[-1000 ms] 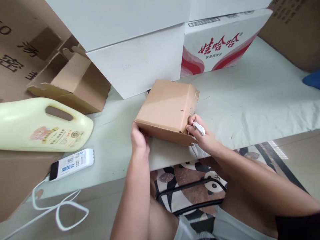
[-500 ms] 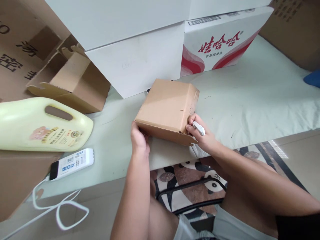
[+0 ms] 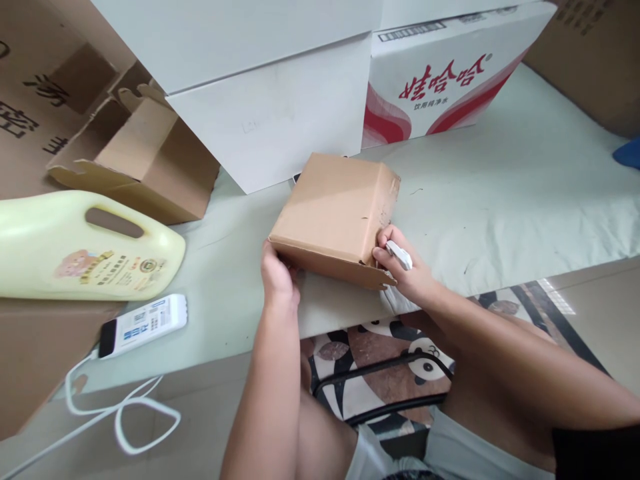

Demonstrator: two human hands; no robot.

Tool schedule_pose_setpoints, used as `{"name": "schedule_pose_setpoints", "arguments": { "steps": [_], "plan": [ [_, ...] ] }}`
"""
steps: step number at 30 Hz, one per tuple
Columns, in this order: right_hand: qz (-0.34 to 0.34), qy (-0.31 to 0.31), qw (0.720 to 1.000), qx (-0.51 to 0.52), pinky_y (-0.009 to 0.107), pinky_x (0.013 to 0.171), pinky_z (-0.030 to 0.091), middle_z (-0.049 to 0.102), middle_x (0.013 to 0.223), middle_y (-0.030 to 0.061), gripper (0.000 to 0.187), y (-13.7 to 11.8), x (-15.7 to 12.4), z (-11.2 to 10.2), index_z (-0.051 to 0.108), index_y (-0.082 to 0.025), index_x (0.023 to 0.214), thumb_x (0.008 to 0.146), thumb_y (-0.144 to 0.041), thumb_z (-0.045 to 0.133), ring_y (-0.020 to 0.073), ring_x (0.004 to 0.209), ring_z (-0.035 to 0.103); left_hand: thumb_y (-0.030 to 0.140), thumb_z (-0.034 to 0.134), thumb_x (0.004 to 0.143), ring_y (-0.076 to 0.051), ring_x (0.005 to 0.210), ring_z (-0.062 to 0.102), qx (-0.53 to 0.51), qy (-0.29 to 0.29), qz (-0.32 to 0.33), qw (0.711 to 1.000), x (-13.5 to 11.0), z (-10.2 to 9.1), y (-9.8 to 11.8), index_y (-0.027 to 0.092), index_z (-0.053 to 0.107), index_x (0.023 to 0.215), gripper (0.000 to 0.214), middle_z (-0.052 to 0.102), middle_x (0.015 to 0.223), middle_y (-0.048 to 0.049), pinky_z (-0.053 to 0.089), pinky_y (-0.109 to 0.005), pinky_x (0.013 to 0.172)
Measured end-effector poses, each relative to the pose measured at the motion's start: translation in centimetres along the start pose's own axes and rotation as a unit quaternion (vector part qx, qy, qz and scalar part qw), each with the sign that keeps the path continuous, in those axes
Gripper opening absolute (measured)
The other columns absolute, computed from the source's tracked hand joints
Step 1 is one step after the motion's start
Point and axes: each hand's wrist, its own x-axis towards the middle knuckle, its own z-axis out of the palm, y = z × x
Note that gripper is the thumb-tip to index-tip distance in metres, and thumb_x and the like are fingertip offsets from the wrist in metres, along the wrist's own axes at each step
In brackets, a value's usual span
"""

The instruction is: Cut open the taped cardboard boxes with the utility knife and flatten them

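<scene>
A brown cardboard box (image 3: 327,203) lies tilted on the pale green cloth, its near flap edge (image 3: 330,262) facing me. My left hand (image 3: 280,277) grips the box's near left corner, with the thumb at the edge and the fingers partly hidden under the flap. At the near right corner, my right hand (image 3: 403,267) is closed around a small white tool (image 3: 399,255), which looks like a utility knife; its tip is hidden by the fingers. Those fingers press against the box's right side, where the cardboard is scuffed and torn.
Behind the box stand white cartons (image 3: 280,113) and a red-and-white carton (image 3: 430,93). To the left are an open cardboard box (image 3: 170,167), a pale yellow bottle (image 3: 125,260) and a white power strip (image 3: 150,323) with a cable. A panda-patterned seat (image 3: 360,373) is below the table edge.
The whole view has shifted very slightly. Both hands keep the same hold on the box and the white tool, with hardly any visible movement.
</scene>
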Motion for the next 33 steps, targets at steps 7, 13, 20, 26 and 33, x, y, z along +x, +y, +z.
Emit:
{"name": "schedule_pose_setpoints", "arguments": {
  "steps": [7,13,20,26,33],
  "plan": [
    [-0.009,-0.003,1.0,-0.001,0.025,0.049,0.033,0.042,0.062,-0.0088,0.036,0.11,0.0,-0.13,0.037,-0.027,0.086,0.089,-0.048,0.066,0.01,0.051,0.04,0.04,0.057,0.082,-0.017,0.083,0.059,-0.012,0.01,-0.01,1.0,-0.03,0.18,0.14,0.02,0.07,0.088,0.025,0.07,0.099,-0.0063,0.041,-0.021,0.055],
    [-0.012,-0.004,1.0,0.0,0.025,0.049,0.033,0.042,0.061,-0.0092,0.035,0.04,-0.01,-0.09,0.037,-0.027,0.085,0.089,-0.047,0.065,0.0097,0.049,0.039,0.043,0.059,0.079,-0.017,0.08,0.059,-0.009,0.005,-0.002,1.0,0.05,0.11,0.03,0.02,0.068,0.087,0.026,0.068,0.097,-0.006,0.04,-0.022,0.053],
    [-0.01,-0.005,1.0,0.002,0.025,0.049,0.033,0.042,0.061,-0.009,0.033,-0.01,-0.03,-0.09,0.038,-0.027,0.086,0.09,-0.046,0.065,0.0098,0.05,0.04,0.05,0.064,0.077,-0.018,0.08,0.06,0.0,0.002,0.004,1.0,0.08,0.09,-0.07,0.02,0.066,0.088,0.032,0.068,0.096,-0.0058,0.039,-0.024,0.055],
    [-0.01,-0.006,1.0,0.001,0.025,0.049,0.034,0.042,0.061,-0.0088,0.035,0.13,-0.05,-0.12,0.037,-0.027,0.086,0.089,-0.047,0.066,0.0104,0.05,0.04,0.045,0.063,0.079,-0.016,0.074,0.057,-0.01,0.008,0.001,1.0,0.04,0.1,-0.05,0.019,0.066,0.084,0.026,0.066,0.092,-0.0058,0.038,-0.021,0.051],
    [-0.007,0.002,1.0,0.0,0.024,0.049,0.033,0.042,0.061,-0.009,0.038,0.1,0.02,0.09,0.038,-0.027,0.085,0.088,-0.051,0.067,0.0102,0.05,0.04,0.042,0.059,0.083,-0.018,0.082,0.061,-0.011,0.011,-0.001,1.0,0.05,0.16,-0.02,0.02,0.068,0.086,0.024,0.07,0.097,-0.0063,0.042,-0.022,0.053]
  ]
}}
